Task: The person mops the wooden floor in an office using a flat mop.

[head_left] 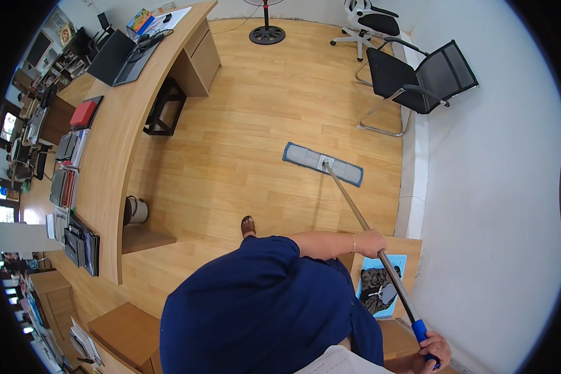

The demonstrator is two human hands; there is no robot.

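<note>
I hold a flat dust mop slantwise, its long pole (349, 200) running from lower right up to the middle of the floor. My left hand (371, 243), a thin bracelet at its wrist, is closed round the metal pole partway along. At the pole's upper end, my right hand (435, 350) grips the blue handle (420, 330). The wide mop head (305, 157), pale on top with a blue fringe, lies flat on the wooden floor (243, 137).
To the left stands a long desk (109, 162) with a laptop (121, 59), folders and a bin (136, 210) beneath. A black chair (411, 78) stands by the right wall. Farther back are a white-framed chair (371, 25) and a fan base (267, 35). A blue tray (400, 262) sits beside me.
</note>
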